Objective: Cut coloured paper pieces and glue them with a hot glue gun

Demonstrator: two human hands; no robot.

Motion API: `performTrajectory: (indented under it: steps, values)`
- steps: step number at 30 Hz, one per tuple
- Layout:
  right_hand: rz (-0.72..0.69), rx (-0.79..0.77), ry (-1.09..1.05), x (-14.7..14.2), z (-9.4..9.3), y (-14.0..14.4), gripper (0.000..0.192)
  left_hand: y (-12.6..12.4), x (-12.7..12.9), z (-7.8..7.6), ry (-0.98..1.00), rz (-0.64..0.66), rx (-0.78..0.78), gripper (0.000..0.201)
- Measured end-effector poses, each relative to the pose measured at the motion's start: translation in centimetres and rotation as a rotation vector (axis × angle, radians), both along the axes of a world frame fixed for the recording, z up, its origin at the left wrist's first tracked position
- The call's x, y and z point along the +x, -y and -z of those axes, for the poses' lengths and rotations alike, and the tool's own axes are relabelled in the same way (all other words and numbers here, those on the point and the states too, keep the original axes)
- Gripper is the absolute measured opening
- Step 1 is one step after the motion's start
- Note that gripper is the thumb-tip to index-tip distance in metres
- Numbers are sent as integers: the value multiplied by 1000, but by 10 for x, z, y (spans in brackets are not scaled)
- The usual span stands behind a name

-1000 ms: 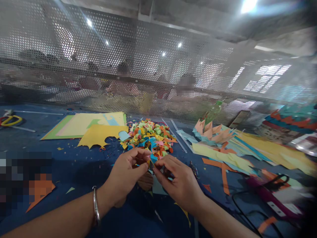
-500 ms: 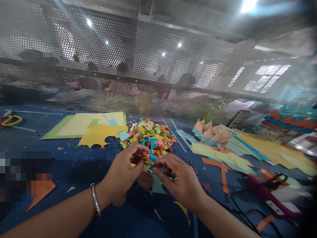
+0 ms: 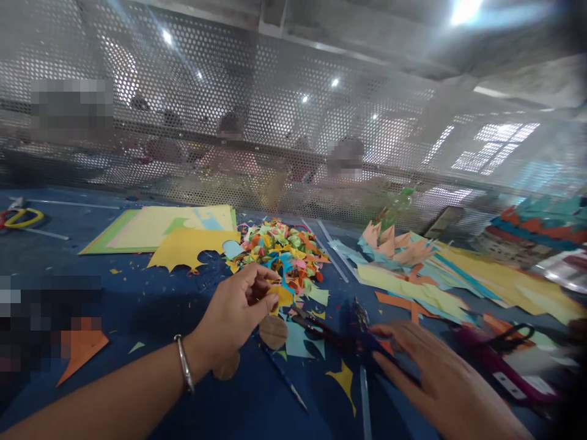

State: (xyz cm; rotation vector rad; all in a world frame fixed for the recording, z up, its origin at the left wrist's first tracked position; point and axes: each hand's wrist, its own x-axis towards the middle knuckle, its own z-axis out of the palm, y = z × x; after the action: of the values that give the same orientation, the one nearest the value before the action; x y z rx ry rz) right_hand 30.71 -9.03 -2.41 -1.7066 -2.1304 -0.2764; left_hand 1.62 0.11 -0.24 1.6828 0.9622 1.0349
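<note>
Bright overhead light, hazy glare, soft and warped edges

A ceiling lamp flares white far above and to the right of the hands, and small lamp reflections sparkle on the grey perforated metal screen [image 3: 284, 122] beyond them, washing it in haze. The dark blue desk [image 3: 137, 293] stays dimmer, with faint soft shadows under the hands. The right hand [image 3: 440, 379] is smeared by motion blur; the left hand [image 3: 233, 315] is sharper. Straight lines bow near the frame edges, and the right corners darken.

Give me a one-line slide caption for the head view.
Left hand pinches a small yellow paper piece beside a heap of multicoloured paper scraps; right hand lies flat, open, on the blue table.
</note>
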Motion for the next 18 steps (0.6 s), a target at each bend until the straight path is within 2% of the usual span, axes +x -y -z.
performTrajectory:
  steps: [2, 5, 9, 13, 18]
  values:
    - [14, -18, 38, 11, 11, 7, 28, -1, 0, 1, 18, -1, -22, 19]
    - [18, -47, 48, 14, 18, 11, 32, -3, 0, 3, 44, 0, -58, 19]
    - [22, -87, 41, 10, 17, 4, 31, -2, 1, 3, 65, -10, -79, 20]
    - [112, -133, 27, 14, 18, -3, 26, 0, 1, 1, 71, -16, -77, 20]
    - [165, -54, -88, 13, 16, 3, 29, -1, 1, 4, 60, 23, -49, 13]
